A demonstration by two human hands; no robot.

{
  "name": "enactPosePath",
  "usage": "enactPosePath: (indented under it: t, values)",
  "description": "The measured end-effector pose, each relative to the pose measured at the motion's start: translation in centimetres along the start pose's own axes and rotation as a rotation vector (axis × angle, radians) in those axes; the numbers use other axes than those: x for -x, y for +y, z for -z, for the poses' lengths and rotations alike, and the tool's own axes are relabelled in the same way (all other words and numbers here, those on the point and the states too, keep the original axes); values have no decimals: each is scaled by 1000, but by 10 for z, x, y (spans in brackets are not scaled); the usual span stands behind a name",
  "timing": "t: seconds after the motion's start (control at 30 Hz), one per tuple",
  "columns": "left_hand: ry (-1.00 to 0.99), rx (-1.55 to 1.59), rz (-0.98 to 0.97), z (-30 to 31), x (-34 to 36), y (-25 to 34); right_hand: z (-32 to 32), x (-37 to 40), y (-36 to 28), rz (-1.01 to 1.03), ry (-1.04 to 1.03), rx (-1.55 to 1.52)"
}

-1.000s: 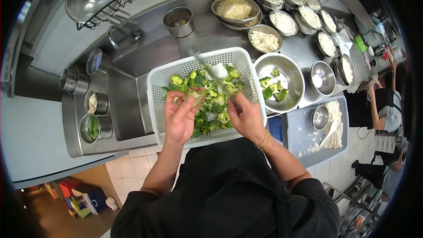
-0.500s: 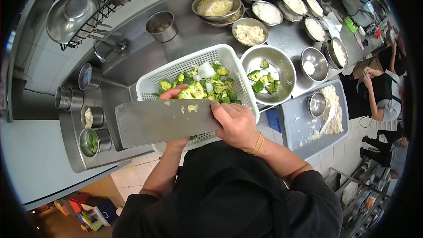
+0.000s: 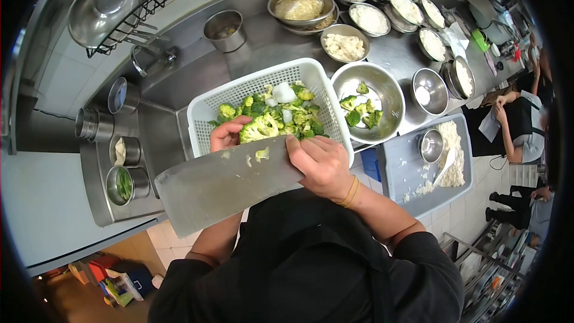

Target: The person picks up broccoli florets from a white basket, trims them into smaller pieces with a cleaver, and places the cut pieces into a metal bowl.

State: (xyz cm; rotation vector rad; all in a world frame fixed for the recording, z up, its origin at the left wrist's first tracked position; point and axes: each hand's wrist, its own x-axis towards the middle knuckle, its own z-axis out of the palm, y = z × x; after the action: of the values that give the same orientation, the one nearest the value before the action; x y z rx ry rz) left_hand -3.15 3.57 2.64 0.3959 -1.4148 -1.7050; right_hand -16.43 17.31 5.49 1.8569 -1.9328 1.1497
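My right hand [image 3: 320,164] grips a broad cleaver [image 3: 221,182], its blade flat toward me and bits of broccoli stuck on it. Partly hidden behind the blade, my left hand [image 3: 227,134] has its fingers around a large broccoli head [image 3: 260,129]. Both hands are over the near side of a white perforated basket [image 3: 206,110]. Cut broccoli florets [image 3: 305,116] and a few pieces of ice [image 3: 283,92] lie inside it. Touching the basket's right side is a steel bowl [image 3: 385,87] with several broccoli florets [image 3: 362,112].
A grey tray [image 3: 397,170] of white rice-like food [image 3: 452,161] is at the right. Several bowls of white food [image 3: 369,19] line the back counter. The sink [image 3: 161,125] and steel pots [image 3: 125,185] are left. Other people [image 3: 514,119] stand at far right.
The cleaver's far end has swung down toward me, so the blade tilts more. More of my left hand and the broccoli head now shows above it. The view has shifted slightly.
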Motion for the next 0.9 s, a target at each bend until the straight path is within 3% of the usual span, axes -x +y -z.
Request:
enactPosePath:
  t: [0.2,0.27,0.3,0.37,0.4,0.43,0.53,0.67,0.77,0.87,0.9]
  values:
    - [-16,15,42,4,2,3,-21,10,12,-7,64,-67]
    - [-81,-295,-236,0,5,4,-31,23,26,-93,17,-96]
    - [-78,-296,-238,0,7,5,-36,31,34,-90,16,-97]
    - [-33,-130,-48,1,9,9,-43,45,50,-328,-10,-105]
    - [-43,-70,-52,1,7,11,-40,45,52,-415,-3,-204]
    - [-31,-76,-56,5,7,9,-40,45,51,-407,-10,-213]
    - [1,279,139,16,8,3,-29,35,40,-635,9,-329]
    - [57,467,291,18,8,7,-36,36,39,-663,-9,-322]
    - [14,412,299,18,8,11,-33,31,26,-639,-1,-373]
    - [-17,330,241,18,12,7,-28,28,17,-539,-28,-281]
    - [-20,331,245,23,16,1,-25,21,13,-378,19,-246]
